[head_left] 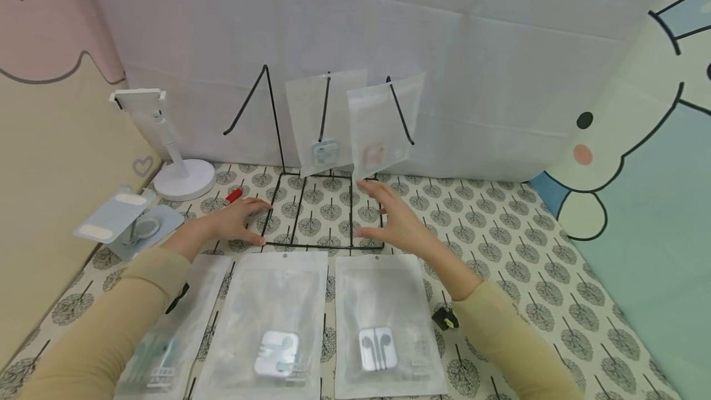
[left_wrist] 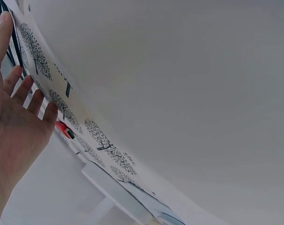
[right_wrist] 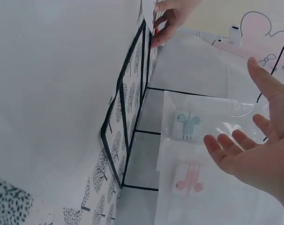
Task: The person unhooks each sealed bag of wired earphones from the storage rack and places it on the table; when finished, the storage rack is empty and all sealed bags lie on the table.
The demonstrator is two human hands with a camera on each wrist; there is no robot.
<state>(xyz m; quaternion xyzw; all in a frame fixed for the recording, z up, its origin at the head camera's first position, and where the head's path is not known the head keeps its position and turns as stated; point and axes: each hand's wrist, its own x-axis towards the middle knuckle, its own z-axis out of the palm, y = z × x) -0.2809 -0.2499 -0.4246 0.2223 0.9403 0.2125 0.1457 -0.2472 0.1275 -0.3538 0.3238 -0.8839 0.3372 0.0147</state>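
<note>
A black wire display rack [head_left: 311, 245] stands on the table, with hooks rising at its back. From two hooks hang clear zip pouches, one with blue earphones [head_left: 325, 153] and one with pink earphones [head_left: 373, 154]; the left hook [head_left: 244, 107] is bare. My left hand [head_left: 236, 221] is at the rack's left side, fingers spread and holding nothing. At the right side, my right hand [head_left: 397, 218] is spread too, with nothing in it. Whether either hand touches the wire, I cannot tell. Two pouches with white earphones [head_left: 278, 354] [head_left: 379, 349] lie in front of the rack.
Under my left forearm lies another pouch [head_left: 166, 350] with pale green contents. A white stand [head_left: 185, 179] and a light blue folding stand [head_left: 133, 221] are at the left. A small red object [head_left: 234, 195] sits behind my left hand, and a black clip-like object [head_left: 445, 318] by my right sleeve.
</note>
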